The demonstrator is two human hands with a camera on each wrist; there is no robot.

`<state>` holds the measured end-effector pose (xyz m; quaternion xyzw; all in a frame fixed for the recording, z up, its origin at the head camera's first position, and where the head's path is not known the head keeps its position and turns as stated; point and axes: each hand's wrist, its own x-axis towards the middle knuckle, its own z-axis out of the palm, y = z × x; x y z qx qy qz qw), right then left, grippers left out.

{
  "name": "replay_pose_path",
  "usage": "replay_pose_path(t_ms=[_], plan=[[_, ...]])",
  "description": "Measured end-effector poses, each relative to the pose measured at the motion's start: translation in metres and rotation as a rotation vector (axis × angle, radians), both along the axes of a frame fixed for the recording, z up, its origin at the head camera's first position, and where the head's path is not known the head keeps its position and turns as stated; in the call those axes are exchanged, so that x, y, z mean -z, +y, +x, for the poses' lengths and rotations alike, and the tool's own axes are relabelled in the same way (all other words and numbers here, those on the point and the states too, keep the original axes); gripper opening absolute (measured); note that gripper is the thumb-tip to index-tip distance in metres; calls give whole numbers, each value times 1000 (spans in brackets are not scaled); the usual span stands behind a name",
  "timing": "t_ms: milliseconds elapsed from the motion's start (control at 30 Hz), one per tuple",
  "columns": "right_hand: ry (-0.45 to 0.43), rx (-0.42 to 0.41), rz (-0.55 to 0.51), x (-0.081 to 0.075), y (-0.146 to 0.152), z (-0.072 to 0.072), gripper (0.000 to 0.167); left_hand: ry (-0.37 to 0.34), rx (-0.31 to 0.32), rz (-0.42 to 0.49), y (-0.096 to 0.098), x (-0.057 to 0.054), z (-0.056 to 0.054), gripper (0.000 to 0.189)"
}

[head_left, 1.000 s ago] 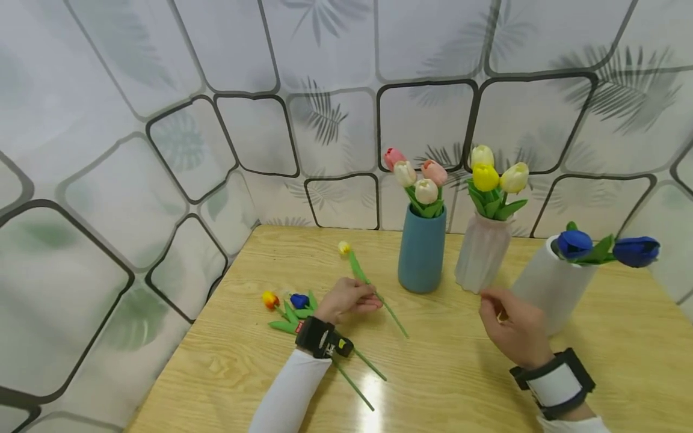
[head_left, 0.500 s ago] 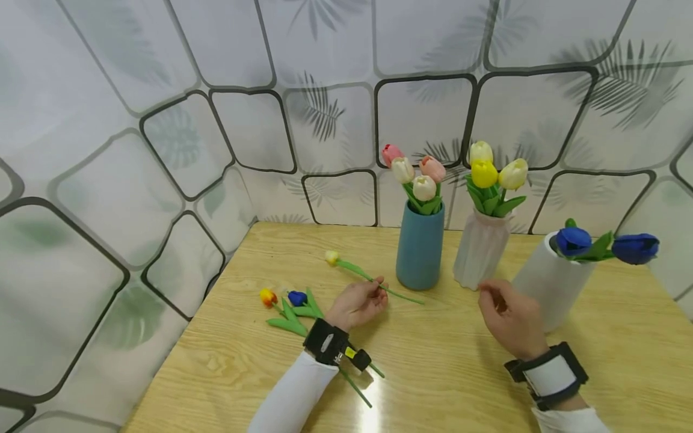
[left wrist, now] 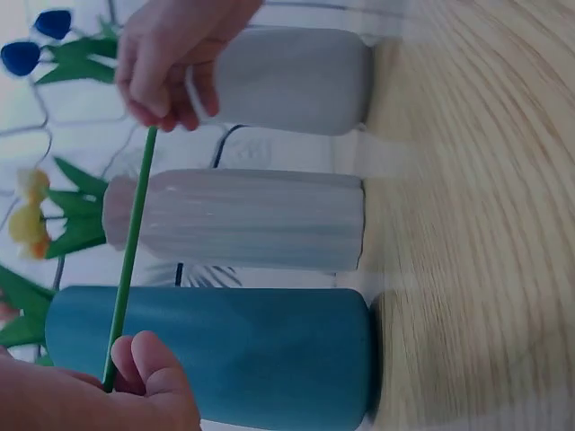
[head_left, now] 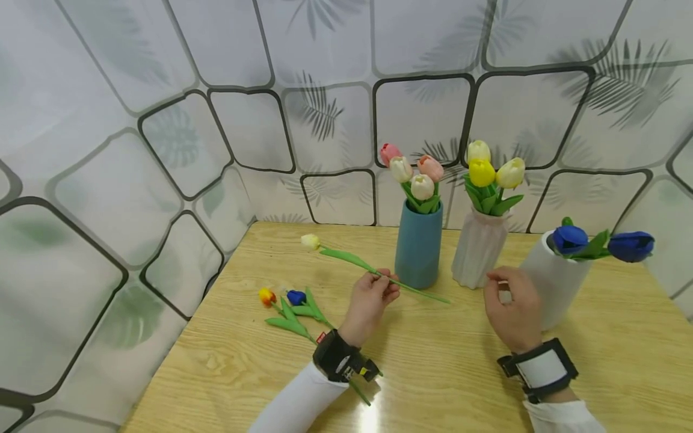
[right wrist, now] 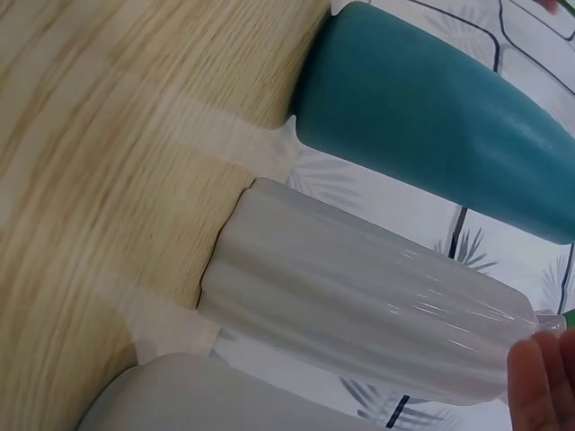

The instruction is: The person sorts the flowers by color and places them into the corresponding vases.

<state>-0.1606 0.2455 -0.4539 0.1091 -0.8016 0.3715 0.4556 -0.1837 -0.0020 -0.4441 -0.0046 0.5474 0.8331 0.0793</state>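
My left hand [head_left: 373,304] pinches the thin green stem of a pale yellow artificial tulip [head_left: 311,242] between thumb and fingers. The flower's head points left, and its bare stem end stretches right, past the front of the blue vase [head_left: 418,249]. My right hand [head_left: 514,310] hovers beside the tilted-looking white vase [head_left: 557,282], fingers loosely bent and holding nothing. In the left wrist view the green stem [left wrist: 135,224] runs up to overlap the right hand's fingertips; in the head view a gap separates them.
Pink and white tulips [head_left: 422,187] fill the blue vase. Yellow and cream ones [head_left: 481,173] stand in the ribbed pale vase [head_left: 479,249]. Blue tulips [head_left: 630,246] lean from the white vase. An orange-yellow tulip [head_left: 267,296] and a blue tulip [head_left: 296,297] lie left, partly under the left forearm.
My left hand has raised the pale yellow tulip and turned it, so its stem end swings right toward the right hand. The right hand has shifted only slightly.
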Motion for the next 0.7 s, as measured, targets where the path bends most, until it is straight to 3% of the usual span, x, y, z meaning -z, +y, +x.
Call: replay_pose_path(t_ms=[167, 400, 700], plan=[[-3, 27, -26, 1, -1, -3, 9, 203, -64, -94, 7, 3, 7, 13], [-14, 20, -75, 3, -4, -6, 17, 560, -102, -304, 11, 8, 17, 15], [-103, 21, -75, 1, -7, -10, 33, 1030, -190, -641, 18, 6, 13, 16]])
